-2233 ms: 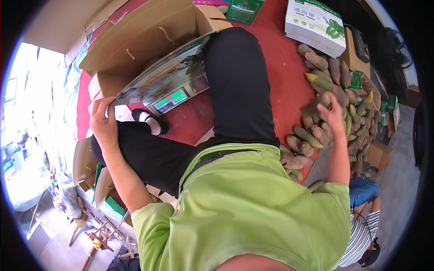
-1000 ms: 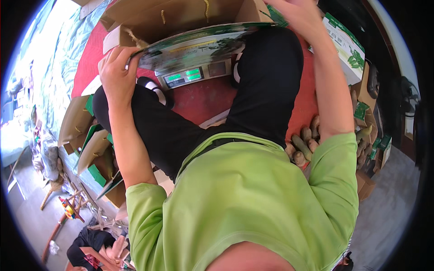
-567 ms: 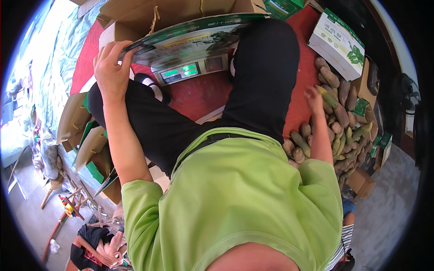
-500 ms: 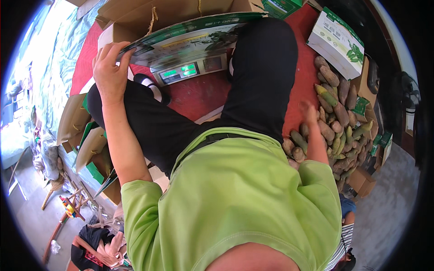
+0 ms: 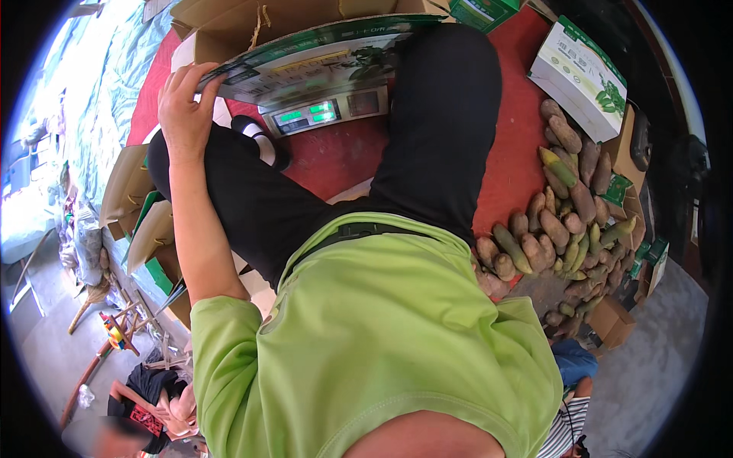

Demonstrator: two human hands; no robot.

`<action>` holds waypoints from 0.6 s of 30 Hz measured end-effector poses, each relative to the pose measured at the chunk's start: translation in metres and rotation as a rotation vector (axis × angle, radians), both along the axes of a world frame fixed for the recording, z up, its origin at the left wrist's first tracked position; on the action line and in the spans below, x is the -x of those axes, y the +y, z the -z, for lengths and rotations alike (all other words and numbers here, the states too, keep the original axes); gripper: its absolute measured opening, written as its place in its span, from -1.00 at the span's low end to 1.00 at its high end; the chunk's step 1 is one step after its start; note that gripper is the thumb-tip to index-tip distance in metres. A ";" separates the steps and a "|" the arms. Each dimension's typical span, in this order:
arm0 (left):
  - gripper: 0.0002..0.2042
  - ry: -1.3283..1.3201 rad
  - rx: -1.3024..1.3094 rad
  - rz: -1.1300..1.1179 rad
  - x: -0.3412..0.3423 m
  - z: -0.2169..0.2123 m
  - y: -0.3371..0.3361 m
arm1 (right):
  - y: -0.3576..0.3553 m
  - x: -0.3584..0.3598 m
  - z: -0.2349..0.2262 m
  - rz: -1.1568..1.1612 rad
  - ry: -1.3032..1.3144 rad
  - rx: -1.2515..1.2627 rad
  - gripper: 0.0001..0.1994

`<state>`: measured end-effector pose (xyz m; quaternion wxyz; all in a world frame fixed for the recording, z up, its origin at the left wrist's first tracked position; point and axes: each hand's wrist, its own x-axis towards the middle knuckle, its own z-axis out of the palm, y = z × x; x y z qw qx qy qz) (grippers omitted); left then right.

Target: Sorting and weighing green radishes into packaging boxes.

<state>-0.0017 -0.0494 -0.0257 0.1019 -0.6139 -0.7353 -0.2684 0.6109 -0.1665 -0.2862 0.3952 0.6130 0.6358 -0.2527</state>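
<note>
My left hand (image 5: pixel 185 111) grips the left corner of an upright printed green-and-white flap, fingers above and thumb below. That flap belongs to a cardboard box (image 5: pixel 294 14) with a brown inside, whose interior shows only in part. Below the flap, a digital scale (image 5: pixel 324 112) with lit green displays shows between my legs. No part of my right hand is visible; only my right sleeve (image 5: pixel 527 317) shows, beside a heap of long root vegetables (image 5: pixel 584 202), some green and others brown as if soil-coated.
A white-and-green printed carton (image 5: pixel 578 76) stands beyond the heap. Open cartons (image 5: pixel 156 240) lie by my left knee, on the red floor covering's (image 5: pixel 340 164) far side. Behind me are another person (image 5: pixel 149 404) at lower left and a person in stripes (image 5: pixel 569 420) at lower right.
My right hand, earlier over the near edge of the root vegetable heap, has drawn back out of sight. My left hand keeps its hold on the box flap.
</note>
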 end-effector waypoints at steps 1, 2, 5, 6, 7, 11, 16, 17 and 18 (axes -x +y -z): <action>-0.83 0.006 0.012 -0.006 0.001 0.001 0.000 | -0.002 0.000 0.000 -0.001 -0.010 0.003 -0.52; -0.83 0.008 0.010 -0.010 0.001 0.002 0.001 | -0.004 -0.001 0.000 -0.002 -0.020 0.005 -0.52; -0.83 0.000 -0.023 0.022 0.000 0.001 0.002 | -0.010 -0.002 0.001 -0.006 -0.049 0.012 -0.51; -0.83 0.005 -0.013 0.019 -0.002 -0.001 0.003 | -0.013 -0.002 0.001 -0.007 -0.059 0.014 -0.51; -0.83 0.008 -0.001 0.019 -0.003 -0.002 0.003 | -0.018 -0.005 0.002 -0.006 -0.071 0.018 -0.51; -0.83 0.010 0.008 -0.002 -0.003 -0.001 0.000 | -0.045 -0.035 0.027 -0.014 -0.118 0.028 -0.51; -0.84 0.007 0.007 0.000 -0.003 0.002 0.000 | -0.038 -0.039 0.040 -0.004 -0.124 0.028 -0.47; -0.84 0.009 0.005 -0.002 -0.002 0.001 0.000 | -0.028 -0.035 0.036 -0.006 -0.121 0.026 -0.47; -0.84 0.039 -0.015 0.013 -0.002 0.000 0.001 | -0.018 -0.042 0.039 0.104 -0.052 0.007 -0.41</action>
